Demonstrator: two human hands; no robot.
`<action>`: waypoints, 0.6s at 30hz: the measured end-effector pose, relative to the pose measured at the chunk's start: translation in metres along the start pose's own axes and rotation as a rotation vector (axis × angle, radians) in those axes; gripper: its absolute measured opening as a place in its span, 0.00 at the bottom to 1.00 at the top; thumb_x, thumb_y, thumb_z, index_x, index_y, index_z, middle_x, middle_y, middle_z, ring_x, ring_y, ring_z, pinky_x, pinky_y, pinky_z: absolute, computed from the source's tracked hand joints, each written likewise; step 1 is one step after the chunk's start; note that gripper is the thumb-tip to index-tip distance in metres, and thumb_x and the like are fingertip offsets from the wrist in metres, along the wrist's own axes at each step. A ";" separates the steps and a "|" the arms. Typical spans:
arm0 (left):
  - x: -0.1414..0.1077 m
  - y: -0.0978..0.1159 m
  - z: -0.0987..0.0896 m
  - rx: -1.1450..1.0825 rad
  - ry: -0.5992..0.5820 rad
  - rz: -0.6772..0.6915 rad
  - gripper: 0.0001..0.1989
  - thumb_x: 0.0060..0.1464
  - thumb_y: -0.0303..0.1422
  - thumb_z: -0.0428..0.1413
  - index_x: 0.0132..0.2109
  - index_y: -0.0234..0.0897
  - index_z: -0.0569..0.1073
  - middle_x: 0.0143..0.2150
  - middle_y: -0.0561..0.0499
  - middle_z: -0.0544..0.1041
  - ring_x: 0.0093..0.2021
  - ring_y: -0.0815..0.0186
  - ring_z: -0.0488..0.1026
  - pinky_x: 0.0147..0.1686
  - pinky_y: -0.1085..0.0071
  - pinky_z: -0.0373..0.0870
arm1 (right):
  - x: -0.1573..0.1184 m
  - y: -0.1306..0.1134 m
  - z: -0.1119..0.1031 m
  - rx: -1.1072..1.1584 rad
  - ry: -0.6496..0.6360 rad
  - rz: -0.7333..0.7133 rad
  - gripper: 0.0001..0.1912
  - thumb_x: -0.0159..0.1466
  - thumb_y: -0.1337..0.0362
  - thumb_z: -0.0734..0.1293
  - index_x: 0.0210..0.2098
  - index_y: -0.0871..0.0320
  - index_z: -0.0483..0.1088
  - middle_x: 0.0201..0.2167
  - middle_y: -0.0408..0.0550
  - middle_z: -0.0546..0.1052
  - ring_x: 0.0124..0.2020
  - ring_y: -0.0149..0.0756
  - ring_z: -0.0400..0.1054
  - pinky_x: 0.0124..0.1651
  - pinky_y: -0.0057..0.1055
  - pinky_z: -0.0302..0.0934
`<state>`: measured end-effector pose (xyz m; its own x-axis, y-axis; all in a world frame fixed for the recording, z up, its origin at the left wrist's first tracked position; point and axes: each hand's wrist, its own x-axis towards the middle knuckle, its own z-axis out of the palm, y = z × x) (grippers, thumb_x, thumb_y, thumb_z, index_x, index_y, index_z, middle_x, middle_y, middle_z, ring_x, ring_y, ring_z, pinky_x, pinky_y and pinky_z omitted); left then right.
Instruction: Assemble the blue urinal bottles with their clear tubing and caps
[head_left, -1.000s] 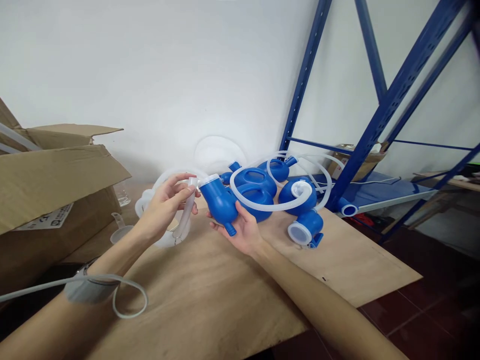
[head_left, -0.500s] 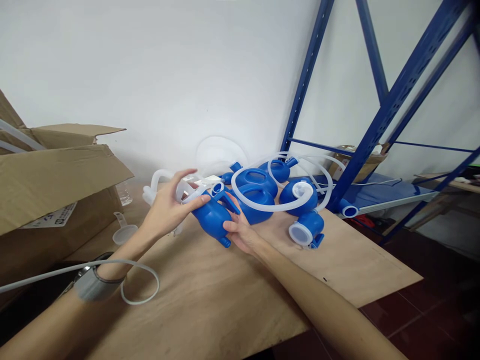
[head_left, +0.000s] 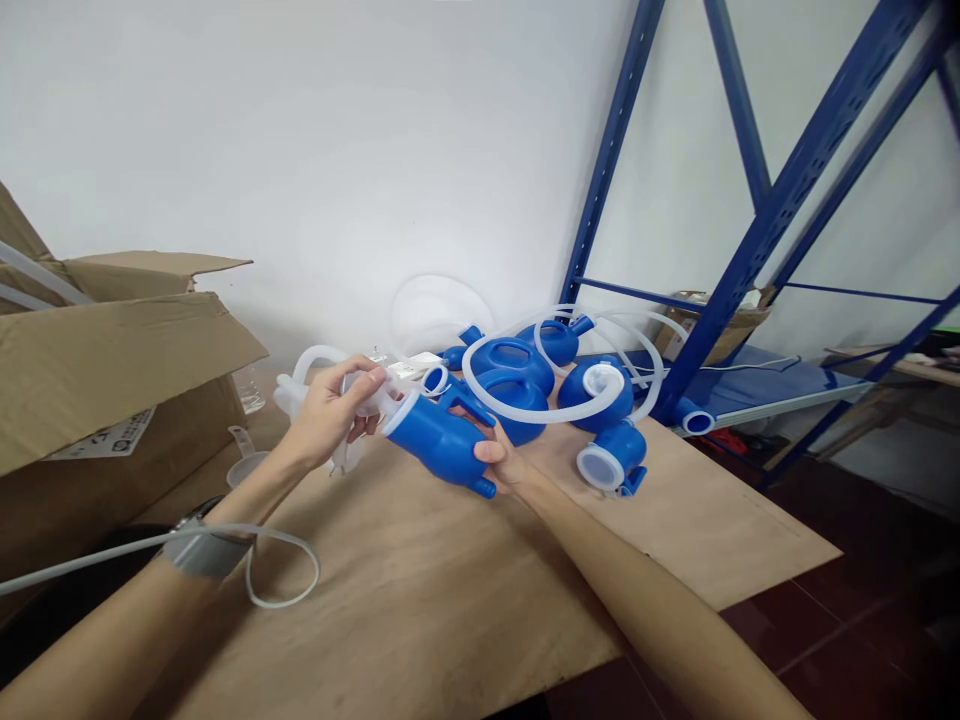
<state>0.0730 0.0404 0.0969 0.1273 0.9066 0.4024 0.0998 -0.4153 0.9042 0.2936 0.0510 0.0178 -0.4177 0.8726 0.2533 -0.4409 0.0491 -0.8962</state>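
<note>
In front of me, my right hand (head_left: 504,462) grips a small blue plastic bottle (head_left: 435,437) by its handle side and rounded end. The bottle is tilted, with a pale rim at its left end and a short spout at its lower right. At that rim, my left hand (head_left: 341,402) is closed on a translucent white plastic piece (head_left: 384,398); its exact shape is partly hidden by my fingers. More translucent plastic pieces (head_left: 289,397) lie behind my left hand. Several blue jugs (head_left: 517,405) with handles stand beyond the bottle.
White corrugated hose (head_left: 517,411) loops over the jugs. Another blue bottle with a white lid (head_left: 602,467) lies on the wooden table (head_left: 420,600) to the right. On the left are an open cardboard box (head_left: 127,350) and a scoop (head_left: 244,462). A blue metal rack (head_left: 780,215) stands right.
The blue bottle has shifted right and downward with my right hand, turning its rim into clearer view. My left hand's raised fingers have closed around the translucent piece by the rim.
</note>
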 end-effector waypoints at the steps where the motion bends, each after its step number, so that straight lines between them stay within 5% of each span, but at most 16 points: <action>1: 0.001 0.001 0.000 0.002 -0.017 -0.012 0.20 0.56 0.52 0.62 0.42 0.39 0.75 0.26 0.56 0.73 0.16 0.72 0.64 0.12 0.77 0.56 | 0.000 0.000 -0.001 0.024 -0.006 -0.013 0.44 0.40 0.46 0.83 0.55 0.49 0.73 0.56 0.54 0.76 0.58 0.57 0.72 0.46 0.46 0.76; 4: 0.001 0.005 0.003 0.027 -0.019 -0.065 0.24 0.54 0.52 0.64 0.51 0.43 0.74 0.27 0.58 0.71 0.16 0.74 0.61 0.13 0.78 0.55 | 0.001 -0.001 -0.008 0.009 -0.008 -0.012 0.45 0.41 0.51 0.84 0.57 0.48 0.72 0.62 0.53 0.72 0.65 0.57 0.65 0.55 0.48 0.72; 9: 0.003 0.002 0.004 -0.026 0.010 -0.115 0.26 0.52 0.53 0.65 0.50 0.41 0.73 0.29 0.54 0.76 0.20 0.72 0.64 0.15 0.79 0.55 | 0.000 -0.011 -0.028 -0.127 -0.040 0.103 0.52 0.43 0.58 0.84 0.65 0.48 0.64 0.65 0.55 0.70 0.70 0.54 0.60 0.63 0.49 0.65; 14: 0.005 0.002 -0.005 -0.073 0.023 -0.112 0.25 0.49 0.49 0.68 0.48 0.40 0.74 0.31 0.52 0.78 0.23 0.69 0.70 0.15 0.78 0.56 | 0.002 -0.014 -0.037 -0.093 -0.133 0.135 0.54 0.46 0.57 0.82 0.68 0.47 0.58 0.60 0.55 0.74 0.58 0.50 0.72 0.54 0.44 0.70; 18: 0.005 0.003 -0.007 -0.091 0.054 -0.108 0.21 0.49 0.46 0.68 0.45 0.40 0.74 0.32 0.52 0.79 0.21 0.69 0.70 0.15 0.77 0.55 | 0.002 -0.018 -0.035 -0.049 -0.195 0.148 0.53 0.48 0.54 0.79 0.69 0.46 0.57 0.61 0.54 0.75 0.56 0.51 0.73 0.51 0.44 0.71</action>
<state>0.0672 0.0443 0.1022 0.0668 0.9493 0.3072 0.0203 -0.3091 0.9508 0.3285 0.0686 0.0212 -0.6226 0.7616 0.1797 -0.3268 -0.0444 -0.9440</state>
